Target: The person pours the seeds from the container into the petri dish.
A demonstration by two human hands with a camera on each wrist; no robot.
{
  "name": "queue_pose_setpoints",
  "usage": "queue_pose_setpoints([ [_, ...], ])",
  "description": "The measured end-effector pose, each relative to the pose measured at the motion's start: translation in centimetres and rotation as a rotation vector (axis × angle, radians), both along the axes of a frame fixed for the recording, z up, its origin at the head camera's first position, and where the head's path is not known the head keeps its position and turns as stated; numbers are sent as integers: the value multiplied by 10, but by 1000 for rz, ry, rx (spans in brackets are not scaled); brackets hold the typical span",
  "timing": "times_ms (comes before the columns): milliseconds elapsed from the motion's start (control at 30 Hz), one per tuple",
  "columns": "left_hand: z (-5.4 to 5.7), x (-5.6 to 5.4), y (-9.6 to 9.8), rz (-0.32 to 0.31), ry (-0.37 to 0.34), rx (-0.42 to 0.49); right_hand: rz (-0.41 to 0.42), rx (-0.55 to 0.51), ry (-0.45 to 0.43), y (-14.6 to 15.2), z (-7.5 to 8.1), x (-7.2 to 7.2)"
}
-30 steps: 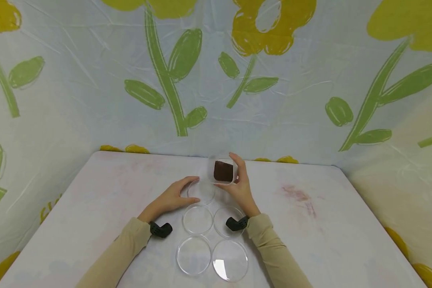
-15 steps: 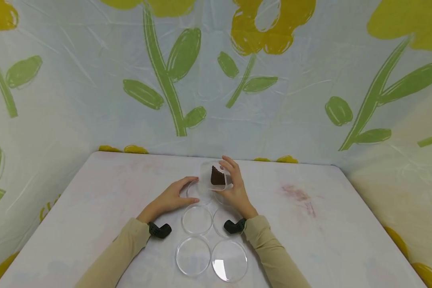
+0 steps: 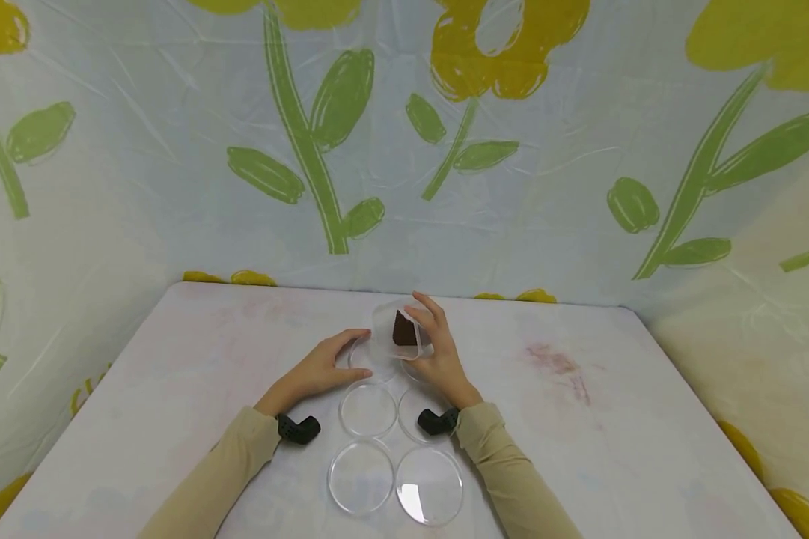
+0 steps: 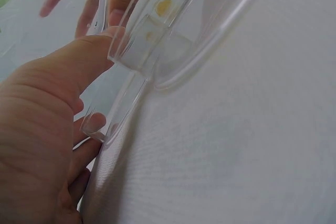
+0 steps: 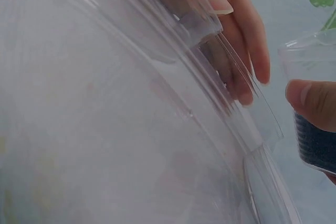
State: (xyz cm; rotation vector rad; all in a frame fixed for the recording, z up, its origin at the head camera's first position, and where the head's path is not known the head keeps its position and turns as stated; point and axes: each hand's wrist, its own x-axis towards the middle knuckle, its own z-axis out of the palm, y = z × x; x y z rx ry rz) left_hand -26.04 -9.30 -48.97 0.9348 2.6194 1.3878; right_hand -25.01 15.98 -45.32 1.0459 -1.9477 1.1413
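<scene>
In the head view, my right hand (image 3: 441, 359) grips a clear plastic container (image 3: 384, 329) with a dark brown mass (image 3: 405, 329) in it, probably soil. The container is tilted to the left over the back left petri dish (image 3: 358, 364). My left hand (image 3: 319, 368) holds that dish on the table, thumb and fingers around its left side. The left wrist view shows the thumb (image 4: 86, 61) against the clear rim. In the right wrist view, the right thumb (image 5: 315, 100) presses the container's wall above the dark mass. Whether anything has fallen into the dish cannot be seen.
More clear petri dishes stand in two columns towards me: middle left (image 3: 369, 410), front left (image 3: 361, 477) and front right (image 3: 430, 485). A middle right dish (image 3: 409, 425) lies partly under my right wrist camera (image 3: 436, 421). Behind the white table (image 3: 545, 442) hangs a flowered cloth (image 3: 545, 195).
My right hand has moved left and slightly down with the container, tilting it further left over the back left dish. Less of the dark mass shows. My left hand stays on the dish.
</scene>
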Motion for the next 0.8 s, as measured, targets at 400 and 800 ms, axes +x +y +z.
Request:
queue_pose_setpoints([
  [400,0,0,-1,-6,17,7,-19,59,11,7,-20,-15],
  [800,2,3,-1,3,-19,-20,-64,141,50,8,-20,-13],
])
